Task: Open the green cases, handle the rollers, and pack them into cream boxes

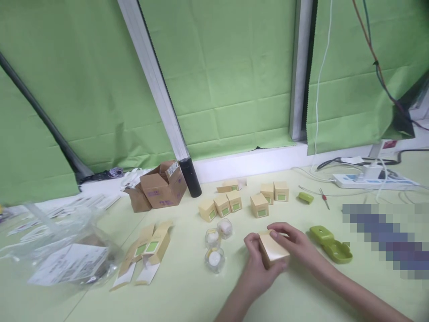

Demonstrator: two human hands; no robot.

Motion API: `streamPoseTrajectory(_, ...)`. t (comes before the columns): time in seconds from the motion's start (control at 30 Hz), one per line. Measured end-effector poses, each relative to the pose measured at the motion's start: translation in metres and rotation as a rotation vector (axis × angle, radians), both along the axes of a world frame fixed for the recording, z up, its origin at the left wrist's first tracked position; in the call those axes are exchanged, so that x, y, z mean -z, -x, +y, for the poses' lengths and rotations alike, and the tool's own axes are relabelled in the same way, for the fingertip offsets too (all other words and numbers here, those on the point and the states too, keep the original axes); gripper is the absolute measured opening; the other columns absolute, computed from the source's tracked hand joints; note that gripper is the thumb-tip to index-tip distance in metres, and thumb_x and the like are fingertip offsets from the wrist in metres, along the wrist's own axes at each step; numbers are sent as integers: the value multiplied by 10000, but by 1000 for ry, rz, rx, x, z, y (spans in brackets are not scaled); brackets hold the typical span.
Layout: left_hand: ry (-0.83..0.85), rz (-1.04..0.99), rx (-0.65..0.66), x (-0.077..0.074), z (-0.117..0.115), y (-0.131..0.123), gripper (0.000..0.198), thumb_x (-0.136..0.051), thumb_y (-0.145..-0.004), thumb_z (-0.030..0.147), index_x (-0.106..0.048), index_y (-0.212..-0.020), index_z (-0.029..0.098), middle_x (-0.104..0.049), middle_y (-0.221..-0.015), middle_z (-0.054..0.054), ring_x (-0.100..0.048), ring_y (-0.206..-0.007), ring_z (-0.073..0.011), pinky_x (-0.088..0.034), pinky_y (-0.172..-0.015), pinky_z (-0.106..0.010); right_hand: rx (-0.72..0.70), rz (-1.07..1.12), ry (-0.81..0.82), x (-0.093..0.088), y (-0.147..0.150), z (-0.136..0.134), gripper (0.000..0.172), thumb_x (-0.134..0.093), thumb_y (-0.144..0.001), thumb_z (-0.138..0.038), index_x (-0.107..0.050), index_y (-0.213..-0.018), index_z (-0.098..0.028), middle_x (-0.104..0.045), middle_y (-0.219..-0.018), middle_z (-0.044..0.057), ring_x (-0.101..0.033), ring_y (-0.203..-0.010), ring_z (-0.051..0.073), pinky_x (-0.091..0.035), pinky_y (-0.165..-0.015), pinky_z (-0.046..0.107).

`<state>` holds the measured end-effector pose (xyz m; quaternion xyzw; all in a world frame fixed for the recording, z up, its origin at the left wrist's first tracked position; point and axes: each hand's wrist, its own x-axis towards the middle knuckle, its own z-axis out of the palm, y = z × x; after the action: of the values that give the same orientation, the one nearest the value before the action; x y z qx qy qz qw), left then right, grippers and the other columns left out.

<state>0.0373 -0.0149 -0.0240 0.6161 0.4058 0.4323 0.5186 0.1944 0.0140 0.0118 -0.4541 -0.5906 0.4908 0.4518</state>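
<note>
A small cream cardboard box (273,248) is between my hands, low in the middle of the view. My left hand (259,270) wraps its near left side, fingers bent round it. On the far right edge lies my right hand (293,239), thumb on the top and fingers curled behind. To the left are several clear round containers with white contents, one being the nearest container (214,259). Beyond stand several closed cream boxes with green labels, among them a single box (259,205). Flattened, unfolded cartons (157,243) lie further left.
An open brown carton (164,185) and a black cylinder (190,178) stand by the window ledge. A clear plastic bag (83,255) lies left. On the right are an open green plastic case (331,243), a small green piece (305,197), a red-handled tool (324,199) and a power strip (375,180) with cables.
</note>
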Motion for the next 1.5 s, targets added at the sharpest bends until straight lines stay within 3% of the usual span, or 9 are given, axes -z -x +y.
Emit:
streamPoseTrajectory(0.3,42,-40,29,-5,1,-1,685,-635,-742,224,-134,-1209,241,-438,-1250,-130,-511,-1091,-218,-395,-924,-361,-82,-18,77,-7,0,-3,400,-547,-772,-595,-649,-799,-209,-691,-871,38,-626,-845,252,-498,-731,343)
streamPoseTrajectory(0.43,66,-19,-14,-5,1,-1,740,-705,-680,273,-200,-1218,221,-437,-1244,-137,-479,-1134,-247,-366,-945,-363,-22,-11,87,-2,1,-2,360,-629,-723,-561,-681,-844,-225,-681,-1016,52,-598,-984,287,-491,-813,360)
streamPoseTrajectory(0.73,86,-28,33,-11,-4,0,640,-692,-697,355,-295,-1179,212,-505,-1162,-113,-526,-1027,-227,-398,-877,-351,-41,14,58,-8,1,-6,344,-620,-743,-544,-694,-797,-213,-689,-989,66,-583,-1010,313,-473,-856,408)
streamPoseTrajectory(1.03,112,37,-9,1,0,2,600,-686,-689,321,-343,-1169,211,-526,-1139,-89,-504,-1039,-232,-383,-893,-353,-86,-6,112,-4,3,-1,355,-615,-730,-552,-705,-799,-216,-714,-918,58,-619,-940,309,-500,-801,396)
streamPoseTrajectory(1.1,93,47,-42,0,0,1,660,-692,-674,292,-322,-1213,205,-494,-1198,-103,-488,-1078,-238,-377,-909,-353,-48,5,106,1,4,1,356,-634,-713,-541,-695,-884,-235,-708,-918,50,-626,-943,300,-505,-798,394)
streamPoseTrajectory(1.2,-12,116,-90,-12,-3,0,671,-689,-664,248,-366,-1251,214,-470,-1255,-106,-462,-1131,-258,-361,-942,-376,9,-11,70,9,6,3,451,-628,-727,-522,-622,-1079,-241,-687,-917,50,-638,-935,283,-510,-795,401)
streamPoseTrajectory(1.33,-189,347,-159,-46,-2,12,408,-683,-678,306,-584,-1070,252,-589,-1111,-66,-497,-1082,-279,-351,-957,-412,27,-91,-15,8,0,8,436,-492,-836,-513,-576,-1135,-208,-674,-1015,86,-636,-977,262,-510,-818,397)
streamPoseTrajectory(1.5,-193,418,-671,-95,18,81,475,-613,-710,449,-471,-1113,239,-560,-1148,-79,-552,-1008,-257,-435,-857,-390,119,-430,-263,-13,-48,27,339,-440,-858,-493,-620,-1010,-250,-624,-1132,74,-584,-1045,268,-446,-905,423)
